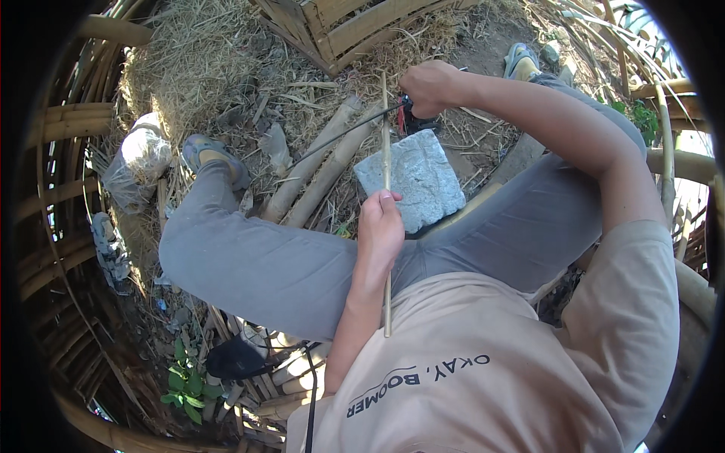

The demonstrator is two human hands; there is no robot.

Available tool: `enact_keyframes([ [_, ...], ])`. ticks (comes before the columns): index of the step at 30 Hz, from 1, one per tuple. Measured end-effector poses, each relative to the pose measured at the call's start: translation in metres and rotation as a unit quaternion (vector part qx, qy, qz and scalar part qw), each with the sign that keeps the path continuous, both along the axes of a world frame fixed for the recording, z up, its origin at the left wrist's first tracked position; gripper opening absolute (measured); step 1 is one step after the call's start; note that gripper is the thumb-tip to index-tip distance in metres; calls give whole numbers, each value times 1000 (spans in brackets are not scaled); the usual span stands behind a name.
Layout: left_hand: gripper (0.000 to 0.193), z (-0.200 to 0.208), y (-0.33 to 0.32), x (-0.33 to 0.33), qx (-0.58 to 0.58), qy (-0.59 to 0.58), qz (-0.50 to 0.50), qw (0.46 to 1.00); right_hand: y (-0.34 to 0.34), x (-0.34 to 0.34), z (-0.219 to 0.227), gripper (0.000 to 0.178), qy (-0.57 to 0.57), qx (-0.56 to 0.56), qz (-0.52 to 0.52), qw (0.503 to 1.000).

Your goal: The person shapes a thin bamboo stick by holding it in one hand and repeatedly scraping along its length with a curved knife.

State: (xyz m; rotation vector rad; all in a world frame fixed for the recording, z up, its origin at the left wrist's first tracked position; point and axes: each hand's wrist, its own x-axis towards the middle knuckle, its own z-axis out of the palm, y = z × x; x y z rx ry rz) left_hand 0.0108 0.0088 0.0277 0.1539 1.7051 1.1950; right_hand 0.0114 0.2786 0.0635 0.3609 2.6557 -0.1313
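Note:
My left hand [380, 234] is closed round a thin, pale bamboo strip [387, 155], thumb on top. One end of the strip lies against my shirt; the other points away from me, past a rough grey stone block [423, 177] between my legs. Beyond the stone, my right hand [429, 89] is closed on a long, thin dark rod [340, 134]. This rod slants down to the left and crosses the strip near its far end; I cannot tell whether they touch. Below the right hand sits a red and black object [414, 122], partly hidden, its kind unclear.
Two bamboo poles [313, 166] lie on the ground left of the stone. A slatted wooden crate [325, 34] stands at the far side, beside dry straw [200, 68]. At left is a clear plastic bag [140, 162]. Bamboo fencing [64, 204] curves around me.

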Motion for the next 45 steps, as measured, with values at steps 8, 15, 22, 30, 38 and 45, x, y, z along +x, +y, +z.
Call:
enact_keyframes([
  [8, 27, 35, 7, -19, 63, -44, 50, 996, 5, 16, 43, 27, 97, -4, -97, 991],
  [15, 31, 48, 16, -33, 85, -68, 99, 989, -11, 7, 67, 27, 165, 18, -89, 982],
  [22, 33, 25, 20, -27, 71, -67, 110, 989, -25, 6, 7, 28, 161, -60, -191, 966],
  [30, 36, 23, 26, -25, 50, 23, 82, 995, -27, 5, 0, 28, 202, -72, -158, 964],
  [38, 36, 3, 27, -29, 8, 110, 64, 992, -10, -1, -21, 27, 213, -88, -133, 964],
  [45, 33, -11, 27, -25, -23, 141, 52, 988, -18, -6, -32, 24, 194, -72, -85, 975],
])
